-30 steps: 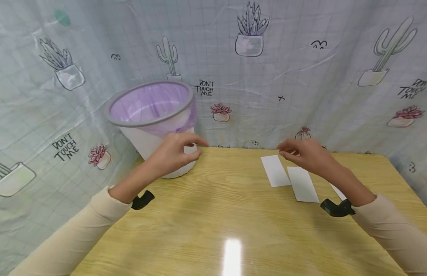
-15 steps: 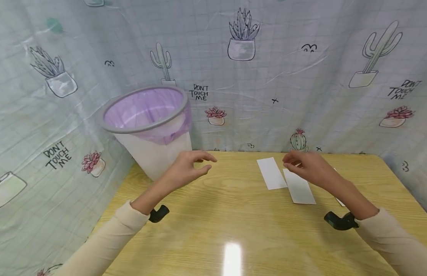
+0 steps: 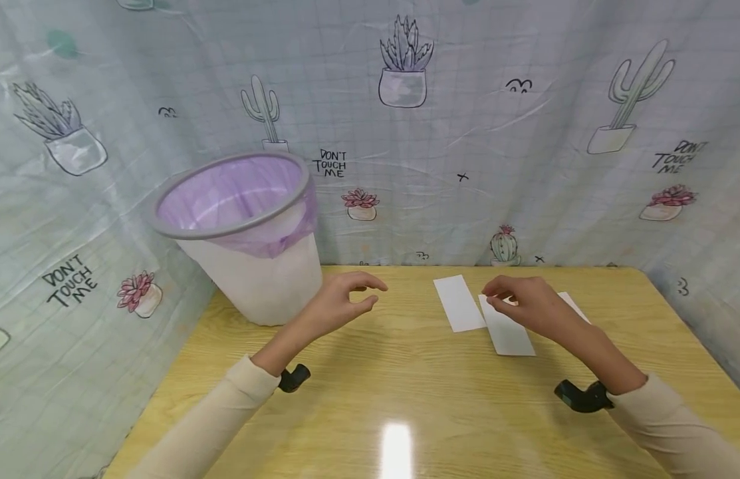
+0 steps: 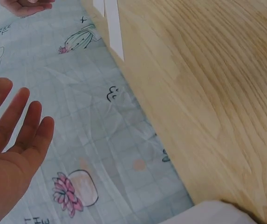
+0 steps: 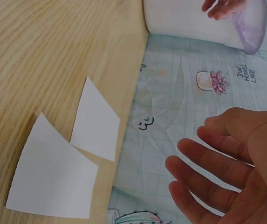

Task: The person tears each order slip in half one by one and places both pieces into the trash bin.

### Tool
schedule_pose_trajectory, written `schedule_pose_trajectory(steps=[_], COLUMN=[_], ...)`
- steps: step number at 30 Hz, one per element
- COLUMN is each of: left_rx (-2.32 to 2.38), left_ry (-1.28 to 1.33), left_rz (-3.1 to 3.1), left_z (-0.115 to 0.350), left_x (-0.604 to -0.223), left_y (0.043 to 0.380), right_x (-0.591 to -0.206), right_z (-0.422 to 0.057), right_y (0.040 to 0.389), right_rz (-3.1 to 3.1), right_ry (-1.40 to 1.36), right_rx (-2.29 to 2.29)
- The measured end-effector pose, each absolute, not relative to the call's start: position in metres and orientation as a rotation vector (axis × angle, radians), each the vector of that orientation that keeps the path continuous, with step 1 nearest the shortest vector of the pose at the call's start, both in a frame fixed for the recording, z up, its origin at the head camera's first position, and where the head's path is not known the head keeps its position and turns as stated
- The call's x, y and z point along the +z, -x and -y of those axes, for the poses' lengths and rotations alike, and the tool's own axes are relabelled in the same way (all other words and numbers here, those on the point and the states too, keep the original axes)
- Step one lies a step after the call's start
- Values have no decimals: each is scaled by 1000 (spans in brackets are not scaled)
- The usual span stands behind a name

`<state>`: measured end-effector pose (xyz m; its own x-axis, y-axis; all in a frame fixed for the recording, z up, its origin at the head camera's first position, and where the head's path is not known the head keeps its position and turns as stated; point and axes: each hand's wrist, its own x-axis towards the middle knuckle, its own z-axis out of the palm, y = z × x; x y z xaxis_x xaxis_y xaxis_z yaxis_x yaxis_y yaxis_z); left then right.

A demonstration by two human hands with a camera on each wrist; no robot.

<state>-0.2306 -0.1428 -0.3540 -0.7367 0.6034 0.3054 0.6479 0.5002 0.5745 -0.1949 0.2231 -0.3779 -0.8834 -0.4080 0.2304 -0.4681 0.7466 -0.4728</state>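
Observation:
My left hand (image 3: 340, 303) hovers over the table just right of the bin, fingers loosely bent and thumb apart, holding nothing. In the left wrist view the left hand (image 4: 17, 144) shows relaxed, spread fingers. My right hand (image 3: 528, 303) hangs above the paper pieces, its fingers loosely curved with nothing between them; the right wrist view shows this right hand (image 5: 226, 163) empty too. Beneath and beside it lie a white paper slip (image 3: 459, 304) and a second white paper slip (image 3: 506, 331), nearly touching. A third white slip (image 3: 574, 306) is partly hidden behind the right hand.
A white bin (image 3: 268, 279) with a grey rim and purple liner stands at the table's back left. The wooden table (image 3: 429, 399) ends at a cactus-print curtain (image 3: 465, 133) that hangs behind and along the left side.
My left hand has moved right and nearer, away from the bin. My right hand has lowered slightly over the slips. The head view has shifted a little; the slips lie unmoved on the table.

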Motion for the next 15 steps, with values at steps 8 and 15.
schedule_pose_trajectory(steps=[8, 15], left_rx=[-1064, -1105], left_ry=[1140, 1187], left_rz=[2644, 2606], left_z=[133, 119], left_x=[-371, -387], left_y=[234, 249], right_x=[-384, -386], right_z=[-225, -224], right_y=[194, 194], right_rz=[2844, 2850], right_ry=[-686, -706], right_rx=[813, 825])
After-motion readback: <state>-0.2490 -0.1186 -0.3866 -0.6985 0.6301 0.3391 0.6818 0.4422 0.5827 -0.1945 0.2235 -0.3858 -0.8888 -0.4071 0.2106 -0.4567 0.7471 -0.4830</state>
